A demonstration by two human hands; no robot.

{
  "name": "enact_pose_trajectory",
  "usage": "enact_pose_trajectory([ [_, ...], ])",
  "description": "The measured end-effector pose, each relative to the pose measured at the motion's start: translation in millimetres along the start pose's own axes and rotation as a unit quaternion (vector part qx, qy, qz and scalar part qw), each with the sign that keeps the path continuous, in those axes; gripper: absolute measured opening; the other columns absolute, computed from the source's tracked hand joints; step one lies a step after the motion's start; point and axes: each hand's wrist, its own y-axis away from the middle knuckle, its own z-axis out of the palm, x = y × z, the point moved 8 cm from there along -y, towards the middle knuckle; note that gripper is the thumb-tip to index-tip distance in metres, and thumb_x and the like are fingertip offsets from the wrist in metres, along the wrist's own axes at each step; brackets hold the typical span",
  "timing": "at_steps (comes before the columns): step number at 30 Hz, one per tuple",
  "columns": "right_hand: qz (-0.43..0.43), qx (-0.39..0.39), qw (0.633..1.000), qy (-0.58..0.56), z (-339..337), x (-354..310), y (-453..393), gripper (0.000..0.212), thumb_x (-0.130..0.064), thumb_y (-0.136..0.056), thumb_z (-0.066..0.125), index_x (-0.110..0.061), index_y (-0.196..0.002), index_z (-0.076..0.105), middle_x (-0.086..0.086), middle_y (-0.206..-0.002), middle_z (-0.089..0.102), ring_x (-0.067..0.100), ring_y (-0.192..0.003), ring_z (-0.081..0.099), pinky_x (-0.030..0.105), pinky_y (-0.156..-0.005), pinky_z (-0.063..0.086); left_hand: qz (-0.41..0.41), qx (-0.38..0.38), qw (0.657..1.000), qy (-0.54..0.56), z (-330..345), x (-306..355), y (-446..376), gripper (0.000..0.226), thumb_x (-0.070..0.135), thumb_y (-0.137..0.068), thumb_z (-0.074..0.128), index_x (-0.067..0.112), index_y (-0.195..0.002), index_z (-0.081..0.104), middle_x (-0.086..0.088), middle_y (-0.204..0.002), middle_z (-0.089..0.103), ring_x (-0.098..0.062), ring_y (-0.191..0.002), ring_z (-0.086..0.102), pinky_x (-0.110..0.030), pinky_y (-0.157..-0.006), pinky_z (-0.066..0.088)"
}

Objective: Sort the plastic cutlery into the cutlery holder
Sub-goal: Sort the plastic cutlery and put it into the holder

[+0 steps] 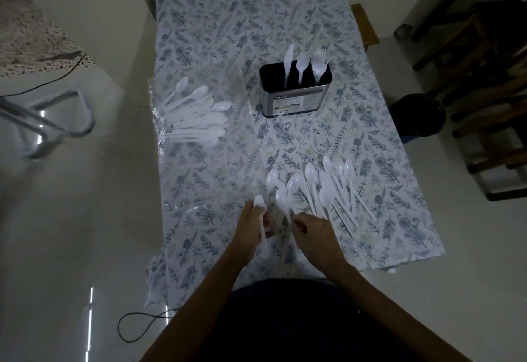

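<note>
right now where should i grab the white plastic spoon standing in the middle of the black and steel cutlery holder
Pinch the white plastic spoon by its bowl, coming from straight above. It stands upright with the handle sunk in the black and steel cutlery holder, so only the bowl and neck are exposed.

Both forearms are bare, with no sleeves showing, above a dark garment (285, 319) on the torso.
</note>
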Motion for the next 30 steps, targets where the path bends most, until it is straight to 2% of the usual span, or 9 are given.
enact_pose_trajectory([
  [3, -0.003, -0.071, 0.991, -0.116, 12.7, -18.1, 0.5, 0.015, -0.024, -0.093, 0.066, -0.016, -0.087, 0.077, -0.011, -0.070, 0.070, 0.003, -0.060, 0.065, 0.023, -0.065, 0.055, 0.009, -0.006, 1.000, 0.007, 2.5, 2.2, 1.2, 0.035, 0.039, -0.106, 0.050, 0.008, -0.107, 0.067, -0.018, -0.092, 0.073, -0.026, -0.078, 0.073, -0.041, -0.071, 0.061],
  [7, 0.040, -0.023, 0.997, -0.055, 14.6, -10.7, -18.9, 0.024, -0.031, -0.097, 0.057, -0.013, -0.081, 0.061, 0.000, -0.067, 0.067, 0.014, -0.056, 0.066, 0.037, -0.057, 0.059, 0.079, 0.082, 0.990, -0.084, -14.2, 10.8, 0.3, 0.020, 0.028, -0.106, 0.046, 0.016, -0.102, 0.061, -0.025, -0.105, 0.068, -0.039, -0.093, 0.071, -0.055, -0.080, 0.061],
  [12, 0.076, -0.032, 0.992, 0.093, 21.7, -11.2, -44.9, 0.023, -0.027, -0.096, 0.056, -0.008, -0.108, 0.050, 0.010, -0.086, 0.067, 0.024, -0.076, 0.066, 0.036, -0.065, 0.057, 0.059, 0.106, 0.990, -0.070, -24.6, 10.2, 1.2, 0.033, 0.027, -0.111, 0.039, 0.001, -0.109, 0.058, -0.018, -0.094, 0.068, -0.022, -0.071, 0.066, -0.029, -0.053, 0.055],
  [16, 0.132, -0.017, 0.990, 0.038, 11.8, -4.6, -42.7, 0.026, -0.026, -0.089, 0.064, -0.009, -0.104, 0.052, 0.008, -0.085, 0.065, 0.023, -0.075, 0.065, 0.033, -0.060, 0.055, 0.078, 0.093, 0.989, -0.081, -22.7, 12.9, 1.9, 0.028, 0.031, -0.108, 0.047, 0.005, -0.100, 0.055, -0.008, -0.079, 0.057, -0.011, -0.055, 0.051, -0.028, -0.049, 0.046],
  [18, 0.136, -0.012, 0.991, 0.002, 4.2, -5.5, -32.0, 0.022, -0.026, -0.085, 0.068, -0.011, -0.095, 0.054, 0.003, -0.079, 0.065, 0.017, -0.066, 0.062, 0.022, -0.052, 0.045, 0.068, 0.086, 0.990, -0.083, -21.7, 12.8, -0.9, 0.032, 0.035, -0.106, 0.053, 0.003, -0.105, 0.056, -0.008, -0.081, 0.058, -0.013, -0.060, 0.053, -0.027, -0.050, 0.047],
  [20, 0.113, -0.029, 0.993, -0.037, 2.4, -14.7, -16.2, 0.019, -0.024, -0.082, 0.071, -0.016, -0.087, 0.055, 0.000, -0.074, 0.065, 0.014, -0.062, 0.062, 0.024, -0.051, 0.048, 0.055, 0.080, 0.993, -0.068, -18.5, 12.6, -3.5, 0.039, 0.040, -0.102, 0.060, 0.002, -0.109, 0.058, -0.010, -0.083, 0.060, -0.017, -0.066, 0.056, -0.029, -0.054, 0.049],
  [25, 0.035, -0.110, 0.992, -0.056, 23.4, -44.2, 6.8, 0.022, -0.031, -0.083, 0.071, -0.016, -0.096, 0.061, -0.002, -0.084, 0.070, 0.012, -0.072, 0.067, 0.035, -0.071, 0.059, 0.065, 0.018, 0.998, -0.016, -12.6, 12.9, -5.8, 0.035, 0.032, -0.099, 0.066, -0.002, -0.100, 0.063, -0.024, -0.093, 0.070, -0.030, -0.077, 0.072, -0.043, -0.069, 0.060],
  [27, 0.038, -0.102, 0.991, -0.076, 25.7, -46.4, -0.2, 0.027, -0.043, -0.087, 0.069, -0.020, -0.099, 0.060, -0.005, -0.085, 0.072, 0.007, -0.073, 0.068, 0.032, -0.071, 0.060, 0.080, 0.050, 0.995, -0.029, -23.6, 12.4, -5.6, 0.025, 0.021, -0.102, 0.057, -0.004, -0.099, 0.059, -0.026, -0.094, 0.067, -0.030, -0.075, 0.069, -0.040, -0.063, 0.059],
  [30, 0.071, -0.043, 0.994, -0.077, 25.1, -39.9, -27.3, 0.028, -0.044, -0.088, 0.069, -0.020, -0.095, 0.055, -0.005, -0.076, 0.068, 0.009, -0.067, 0.066, 0.035, -0.064, 0.060, 0.103, 0.143, 0.982, -0.072, -48.8, 17.7, -1.7, 0.022, 0.026, -0.108, 0.047, 0.010, -0.104, 0.063, -0.012, -0.101, 0.069, -0.028, -0.090, 0.070, -0.035, -0.070, 0.061],
])
